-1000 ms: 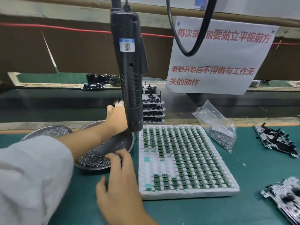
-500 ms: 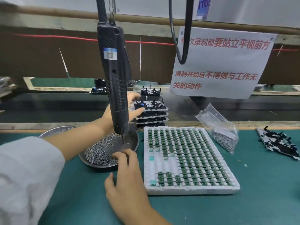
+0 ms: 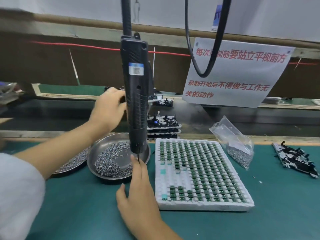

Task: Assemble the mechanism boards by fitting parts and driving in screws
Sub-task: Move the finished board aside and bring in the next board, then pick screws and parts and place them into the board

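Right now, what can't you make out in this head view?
- Left hand: fingertips hidden behind the hanging screwdriver; grip unclear.
- Right hand: fingertips at the dish of screws; too small to tell whether one is pinched.
- Stack of boards: left part covered by the screwdriver.

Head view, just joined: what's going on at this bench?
A person is at a screw-driving station. The left hand reaches back toward the stack of mechanism boards, partly hidden behind the hanging electric screwdriver, so its grip can't be told. The right hand rests open at the rim of the screw dish. The white tray of green parts sits untouched.
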